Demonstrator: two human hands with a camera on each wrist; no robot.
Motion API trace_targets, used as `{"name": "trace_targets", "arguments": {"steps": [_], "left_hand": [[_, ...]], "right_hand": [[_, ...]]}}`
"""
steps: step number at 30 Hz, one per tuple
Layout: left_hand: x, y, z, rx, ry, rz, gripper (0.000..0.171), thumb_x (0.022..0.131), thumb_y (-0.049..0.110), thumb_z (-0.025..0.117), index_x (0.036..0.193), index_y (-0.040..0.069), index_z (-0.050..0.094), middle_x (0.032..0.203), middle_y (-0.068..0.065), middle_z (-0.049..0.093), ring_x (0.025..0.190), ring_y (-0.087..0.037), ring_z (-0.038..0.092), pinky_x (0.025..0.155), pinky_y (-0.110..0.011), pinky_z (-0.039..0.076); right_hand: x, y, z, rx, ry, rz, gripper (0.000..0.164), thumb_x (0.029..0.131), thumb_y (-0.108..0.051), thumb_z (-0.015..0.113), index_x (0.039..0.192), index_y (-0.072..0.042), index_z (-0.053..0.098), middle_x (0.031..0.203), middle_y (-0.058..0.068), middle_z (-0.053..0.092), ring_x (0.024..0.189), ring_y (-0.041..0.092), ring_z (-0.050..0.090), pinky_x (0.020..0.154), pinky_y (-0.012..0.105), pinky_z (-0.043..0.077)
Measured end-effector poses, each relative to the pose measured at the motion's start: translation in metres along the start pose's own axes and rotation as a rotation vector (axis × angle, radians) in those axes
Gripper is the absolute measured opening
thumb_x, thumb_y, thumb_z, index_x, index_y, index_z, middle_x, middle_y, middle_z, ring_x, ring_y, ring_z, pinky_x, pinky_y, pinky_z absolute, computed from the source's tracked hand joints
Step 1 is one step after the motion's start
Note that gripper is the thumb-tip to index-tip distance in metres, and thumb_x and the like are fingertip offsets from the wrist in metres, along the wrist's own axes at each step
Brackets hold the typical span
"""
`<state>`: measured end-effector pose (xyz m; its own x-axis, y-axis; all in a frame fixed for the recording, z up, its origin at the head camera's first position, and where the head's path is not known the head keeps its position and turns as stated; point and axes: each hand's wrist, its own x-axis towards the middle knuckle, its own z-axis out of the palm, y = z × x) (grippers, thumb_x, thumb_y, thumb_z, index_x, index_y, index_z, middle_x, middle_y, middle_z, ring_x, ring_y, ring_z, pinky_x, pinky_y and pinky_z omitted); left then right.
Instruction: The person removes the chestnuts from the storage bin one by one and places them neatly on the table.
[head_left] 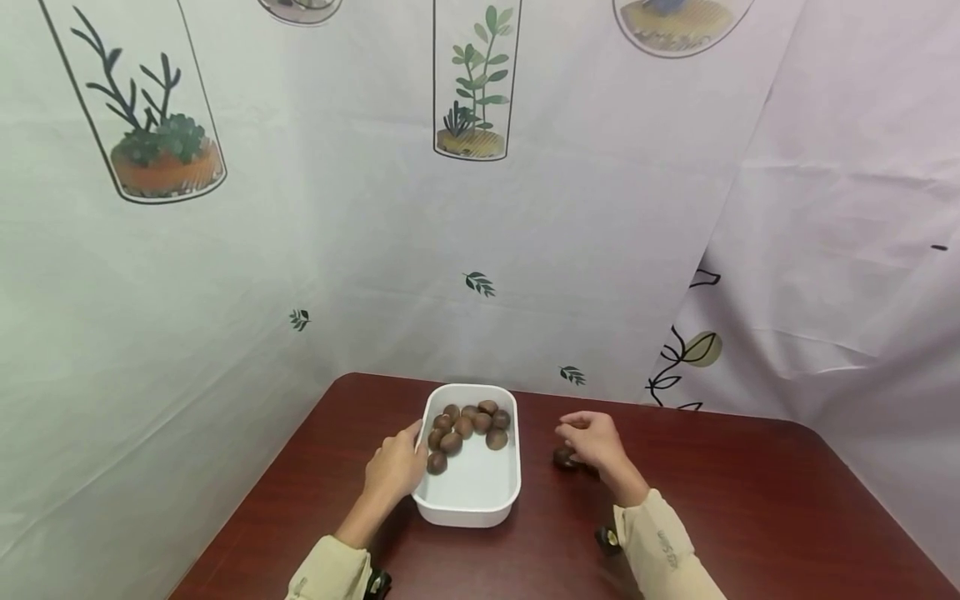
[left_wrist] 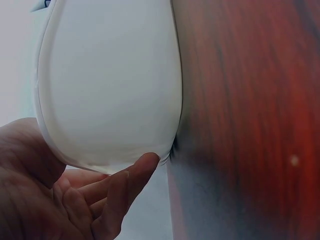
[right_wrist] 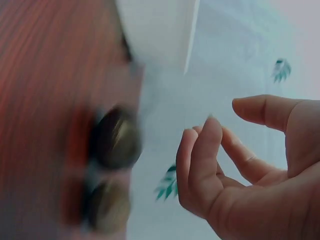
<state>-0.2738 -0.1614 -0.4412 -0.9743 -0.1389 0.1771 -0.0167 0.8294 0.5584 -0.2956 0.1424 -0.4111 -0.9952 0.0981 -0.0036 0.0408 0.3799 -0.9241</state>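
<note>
A white rectangular tray (head_left: 467,517) stands on the table with several brown chestnuts (head_left: 451,442), mostly toward its far and left sides. At the tray's left side my left hand (head_left: 393,468) grips the wall. In the left wrist view its fingers (left_wrist: 142,167) lie against the outer wall; the thumb is mostly hidden. My right hand (head_left: 597,440) hovers right of the tray above loose chestnuts (head_left: 564,457). Two chestnuts (right_wrist: 118,138) show blurred below it in the right wrist view. Its fingers bend loosely, with a gap to the thumb and nothing held.
The dark red table (head_left: 720,492) extends to both sides of the tray. White cloth (head_left: 405,250) with printed plants in jars and leaf sprigs hangs behind and along the sides. Dark bands (head_left: 609,540) sit at the wrists, by beige sleeves (head_left: 663,542).
</note>
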Motion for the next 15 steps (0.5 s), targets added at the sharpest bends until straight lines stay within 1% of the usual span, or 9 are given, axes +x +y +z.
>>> {"name": "trace_targets", "arguments": {"steps": [3, 7, 11, 15], "left_hand": [[0.000, 0.001, 0.000, -0.001, 0.004, -0.003, 0.047, 0.096, 0.021, 0.055, 0.143, 0.011, 0.055, 0.118, -0.023, 0.067, 0.097, -0.043, 0.067, 0.070, -0.058, 0.051], [0.000, 0.001, 0.001, 0.003, 0.005, -0.003, 0.047, 0.096, 0.021, 0.055, 0.143, 0.011, 0.055, 0.118, -0.023, 0.067, 0.096, -0.043, 0.068, 0.069, -0.057, 0.051], [-0.001, 0.001, 0.000, 0.005, 0.003, 0.001, 0.047, 0.096, 0.020, 0.055, 0.142, 0.009, 0.055, 0.118, -0.023, 0.067, 0.096, -0.043, 0.068, 0.068, -0.057, 0.051], [-0.001, 0.001, 0.001, 0.008, 0.008, -0.002, 0.047, 0.096, 0.020, 0.056, 0.142, 0.009, 0.055, 0.118, -0.023, 0.067, 0.097, -0.042, 0.067, 0.069, -0.057, 0.051]], "right_hand": [[0.000, -0.013, 0.019, 0.031, -0.039, -0.031, 0.023, 0.088, -0.006, 0.067, 0.108, 0.005, 0.070, 0.093, 0.012, 0.071, 0.080, 0.027, 0.067, 0.060, 0.033, 0.057], [-0.003, -0.027, 0.044, 0.054, -0.105, -0.071, 0.024, 0.087, -0.005, 0.066, 0.107, 0.009, 0.068, 0.094, 0.014, 0.070, 0.079, 0.027, 0.068, 0.063, 0.038, 0.058], [-0.008, -0.037, 0.069, 0.073, -0.157, -0.106, 0.029, 0.085, -0.005, 0.064, 0.108, 0.012, 0.067, 0.096, 0.015, 0.069, 0.079, 0.025, 0.069, 0.064, 0.037, 0.058], [-0.011, -0.040, 0.093, 0.083, -0.216, -0.122, 0.029, 0.085, -0.005, 0.066, 0.108, 0.012, 0.068, 0.096, 0.014, 0.069, 0.079, 0.022, 0.068, 0.063, 0.034, 0.058]]}}
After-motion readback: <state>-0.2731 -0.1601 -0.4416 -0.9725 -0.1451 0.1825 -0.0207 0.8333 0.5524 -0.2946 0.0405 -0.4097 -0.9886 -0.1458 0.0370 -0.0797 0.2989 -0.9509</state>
